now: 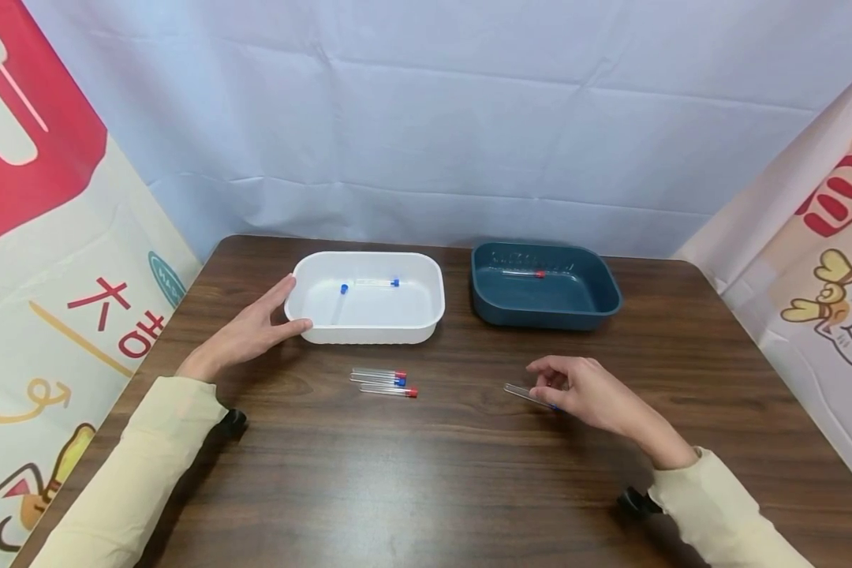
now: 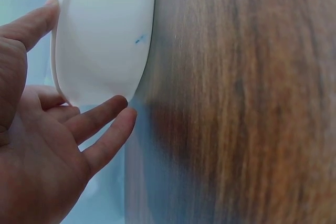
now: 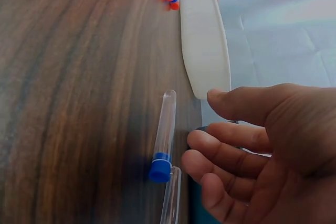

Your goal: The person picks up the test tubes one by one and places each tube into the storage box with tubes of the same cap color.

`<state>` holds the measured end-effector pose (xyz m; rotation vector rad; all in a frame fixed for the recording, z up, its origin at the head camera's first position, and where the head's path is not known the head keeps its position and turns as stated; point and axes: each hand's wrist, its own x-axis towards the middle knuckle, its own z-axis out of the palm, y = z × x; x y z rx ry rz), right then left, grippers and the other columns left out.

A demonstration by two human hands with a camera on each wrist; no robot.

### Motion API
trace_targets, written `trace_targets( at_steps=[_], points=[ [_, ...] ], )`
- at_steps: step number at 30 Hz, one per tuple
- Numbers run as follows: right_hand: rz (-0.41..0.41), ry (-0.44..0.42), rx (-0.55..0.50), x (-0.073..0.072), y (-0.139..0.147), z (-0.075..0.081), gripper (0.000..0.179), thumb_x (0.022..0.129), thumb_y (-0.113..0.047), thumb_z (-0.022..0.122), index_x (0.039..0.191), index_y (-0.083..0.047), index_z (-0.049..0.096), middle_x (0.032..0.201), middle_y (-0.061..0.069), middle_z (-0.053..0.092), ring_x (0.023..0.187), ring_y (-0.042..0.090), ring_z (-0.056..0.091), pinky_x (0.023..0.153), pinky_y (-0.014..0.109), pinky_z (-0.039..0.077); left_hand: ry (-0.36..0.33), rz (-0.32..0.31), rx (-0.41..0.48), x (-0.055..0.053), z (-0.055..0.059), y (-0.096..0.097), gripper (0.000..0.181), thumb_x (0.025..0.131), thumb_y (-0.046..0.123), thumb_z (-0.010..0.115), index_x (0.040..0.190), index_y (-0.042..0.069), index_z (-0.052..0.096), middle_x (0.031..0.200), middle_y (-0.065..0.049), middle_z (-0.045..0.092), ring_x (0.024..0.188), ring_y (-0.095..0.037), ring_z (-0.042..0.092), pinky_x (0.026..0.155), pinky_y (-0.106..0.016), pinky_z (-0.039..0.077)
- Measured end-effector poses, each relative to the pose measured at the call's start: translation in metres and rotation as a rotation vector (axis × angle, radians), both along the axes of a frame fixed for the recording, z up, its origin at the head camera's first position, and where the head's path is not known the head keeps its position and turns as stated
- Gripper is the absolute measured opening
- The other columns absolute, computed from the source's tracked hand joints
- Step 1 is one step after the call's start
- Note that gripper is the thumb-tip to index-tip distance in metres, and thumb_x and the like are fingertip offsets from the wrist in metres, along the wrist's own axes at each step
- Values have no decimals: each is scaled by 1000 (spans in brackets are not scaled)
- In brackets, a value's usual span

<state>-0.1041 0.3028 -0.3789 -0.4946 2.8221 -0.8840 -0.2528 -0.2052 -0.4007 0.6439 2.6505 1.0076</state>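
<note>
My left hand (image 1: pixel 252 322) rests at the left end of a white plastic tray (image 1: pixel 369 328), its spread fingers touching the rim. In the left wrist view, the fingers lie along the tray's outer end. My right hand (image 1: pixel 584 388) hovers by a blue-capped test tube (image 3: pixel 166 124) lying on the table. The right wrist view shows these fingers loosely bent and apart from that tube. A second clear tube (image 3: pixel 171 198) lies just behind it, its far end cut off by the frame. Three tubes (image 1: pixel 379 382) with red and blue caps lie before the white tray.
A dark blue tray (image 1: pixel 539 317) stands right of the white one, holding a red-capped tube (image 1: pixel 521 274). Inside the white tray lie blue-capped tubes (image 1: pixel 376 283). A pale cloth (image 1: pixel 426 118) hangs behind the wooden table (image 1: pixel 326 473).
</note>
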Motion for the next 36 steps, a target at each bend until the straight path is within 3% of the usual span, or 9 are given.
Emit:
trace_targets(
  at_steps=[10,19,36],
  points=[
    [-13,10,24,4,0,-4,28,94,-9,76,119,2,71,83,-7,63,70,7,57,63,25,50,4,-2,4,1,-2,0,99,100,51,65,166,6,5,173,-13,2,158,-34,8,122,-59,16],
    [-17,-9,55,4,-2,-7,27,94,-12,77,118,0,71,82,-7,62,70,7,56,63,25,49,8,-2,5,0,-3,-1,99,100,51,64,166,7,5,173,-10,1,158,-32,8,123,-58,16],
    [26,44,37,-1,-16,-23,7,91,-7,78,97,-8,76,74,-12,62,66,1,54,59,24,47,4,-2,0,-1,-2,0,100,100,52,64,166,7,4,173,-11,1,158,-32,7,123,-59,15]
  ],
)
